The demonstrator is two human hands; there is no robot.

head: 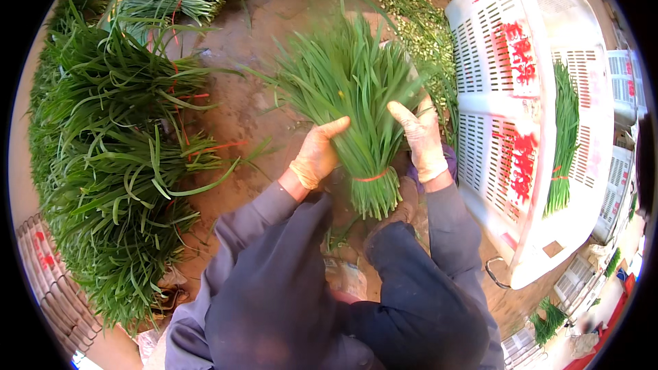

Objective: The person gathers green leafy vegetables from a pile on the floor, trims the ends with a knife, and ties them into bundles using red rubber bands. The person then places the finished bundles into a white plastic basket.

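A large bundle of green Chinese chives (pixel 362 97) is held in front of me, leaf tips away from me and cut stems towards me. A red band (pixel 371 176) ties it near the stem ends. My left hand (pixel 316 153), in a thin pale glove, grips the bundle's left side with the thumb over the leaves. On the right side my right hand (pixel 422 139), gloved likewise, holds the leaves, its thumb in front. Some leaves by the right fingers are blurred. The undersides of both hands' grips are hidden.
Tied chive bundles (pixel 123 149) are heaped at the left, with another bundle (pixel 180 2) behind. Trimmed scraps (pixel 419 36) litter the ground at the back right. At the right stands a white slatted plastic crate (pixel 478 97) bearing red writing, with one chive bundle (pixel 563 139) inside.
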